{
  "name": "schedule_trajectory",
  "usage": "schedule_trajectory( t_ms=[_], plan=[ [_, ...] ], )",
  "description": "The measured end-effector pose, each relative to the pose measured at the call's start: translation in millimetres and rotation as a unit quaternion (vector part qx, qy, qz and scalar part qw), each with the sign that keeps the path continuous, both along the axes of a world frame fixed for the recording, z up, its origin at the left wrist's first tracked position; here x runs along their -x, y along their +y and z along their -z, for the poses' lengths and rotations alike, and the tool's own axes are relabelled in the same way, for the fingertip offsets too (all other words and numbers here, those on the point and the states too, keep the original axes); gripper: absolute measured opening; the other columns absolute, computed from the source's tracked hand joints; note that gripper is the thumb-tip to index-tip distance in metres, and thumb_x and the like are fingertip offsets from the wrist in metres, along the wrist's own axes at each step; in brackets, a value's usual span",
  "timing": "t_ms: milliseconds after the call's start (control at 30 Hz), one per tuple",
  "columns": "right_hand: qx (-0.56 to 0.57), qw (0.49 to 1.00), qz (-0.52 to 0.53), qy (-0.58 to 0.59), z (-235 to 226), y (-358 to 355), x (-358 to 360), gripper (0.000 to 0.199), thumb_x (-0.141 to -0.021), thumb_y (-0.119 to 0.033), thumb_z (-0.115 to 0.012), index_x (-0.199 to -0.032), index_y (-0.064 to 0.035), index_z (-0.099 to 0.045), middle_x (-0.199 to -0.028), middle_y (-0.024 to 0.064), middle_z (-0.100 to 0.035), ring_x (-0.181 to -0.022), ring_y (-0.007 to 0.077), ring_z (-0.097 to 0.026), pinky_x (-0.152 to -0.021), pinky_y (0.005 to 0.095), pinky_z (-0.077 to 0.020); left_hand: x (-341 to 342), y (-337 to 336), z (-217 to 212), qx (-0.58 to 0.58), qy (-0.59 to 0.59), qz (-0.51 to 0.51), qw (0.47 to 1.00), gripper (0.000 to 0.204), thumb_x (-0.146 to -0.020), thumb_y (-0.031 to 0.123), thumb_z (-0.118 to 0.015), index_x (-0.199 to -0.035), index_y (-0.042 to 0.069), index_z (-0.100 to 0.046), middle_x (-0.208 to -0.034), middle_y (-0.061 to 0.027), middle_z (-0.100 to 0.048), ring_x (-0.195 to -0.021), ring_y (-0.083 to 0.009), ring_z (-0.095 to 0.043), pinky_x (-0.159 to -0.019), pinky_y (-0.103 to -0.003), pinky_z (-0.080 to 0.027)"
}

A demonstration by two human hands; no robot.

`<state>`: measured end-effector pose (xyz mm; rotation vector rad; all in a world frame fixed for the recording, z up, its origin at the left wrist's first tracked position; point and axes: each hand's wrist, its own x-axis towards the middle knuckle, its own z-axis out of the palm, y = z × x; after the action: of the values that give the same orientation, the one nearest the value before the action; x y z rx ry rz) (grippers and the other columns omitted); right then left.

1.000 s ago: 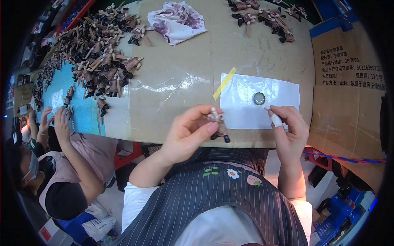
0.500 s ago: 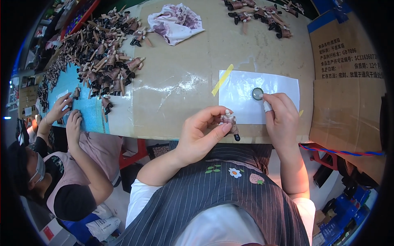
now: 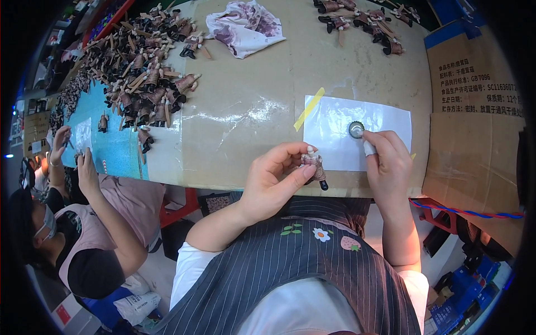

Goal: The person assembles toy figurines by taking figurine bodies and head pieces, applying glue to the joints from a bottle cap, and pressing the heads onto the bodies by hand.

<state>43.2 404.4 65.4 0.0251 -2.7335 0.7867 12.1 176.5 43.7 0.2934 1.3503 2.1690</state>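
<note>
My left hand (image 3: 273, 181) pinches a small painted figurine (image 3: 314, 162) between thumb and fingers, near the table's front edge. The figurine has a pale head, a brownish-pink body and a black foot pointing down. To the right, my right hand (image 3: 391, 170) has its thumb and fingers pressed together at the near edge of a round bottle cap (image 3: 356, 129), whose rim is dark and crimped. What that pinch holds, if anything, is hidden. A white wrapping covers one of its fingertips. Under the cap lies a white sheet (image 3: 329, 114), with yellow tape (image 3: 309, 110) at its left corner.
Many similar figurines (image 3: 148, 78) with wooden sticks are heaped at left; another group (image 3: 368, 22) lies at far right. A stained cloth (image 3: 243, 30) lies at the back. Cardboard boxes (image 3: 474, 156) border the right side. At left, a masked co-worker's hands (image 3: 86, 176) are at the table's blue part.
My right hand stays at the cap's edge and my left keeps holding the figurine, barely turned. The view has shifted slightly. The co-worker's hands have moved away from a figurine on the blue surface.
</note>
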Motion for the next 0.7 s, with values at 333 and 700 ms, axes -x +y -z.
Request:
schedule_trajectory(
  t_ms=[333, 700],
  plan=[
    [0.315, 0.948, -0.053, 0.005, -33, -21, -26, 0.021, -0.079, 0.009, -0.062, -0.098, 0.0031, -0.069, -0.086, 0.012, -0.066, -0.078, 0.0195, -0.064, -0.068, 0.0276, -0.05, -7, 16, -7, -0.017, 0.018, 0.013, 1.0, 0.03, -0.094, -0.002, -0.059, -0.123, -0.002, -0.054, -0.109, -0.0073, -0.062, -0.101, -0.0127, -0.06, -0.09, -0.028, -0.051],
    [0.297, 0.953, -0.064, -0.004, -25, -21, -39, 0.021, -0.08, 0.007, -0.065, -0.099, 0.0011, -0.069, -0.086, 0.0112, -0.065, -0.076, 0.0206, -0.066, -0.063, 0.0293, -0.0512, -17, 23, -10, 0.064, 0.068, 0.011, 0.996, 0.028, -0.09, -0.001, -0.063, -0.118, -0.002, -0.06, -0.105, -0.0072, -0.065, -0.096, -0.0125, -0.062, -0.085, -0.027, -0.051]
  ],
)
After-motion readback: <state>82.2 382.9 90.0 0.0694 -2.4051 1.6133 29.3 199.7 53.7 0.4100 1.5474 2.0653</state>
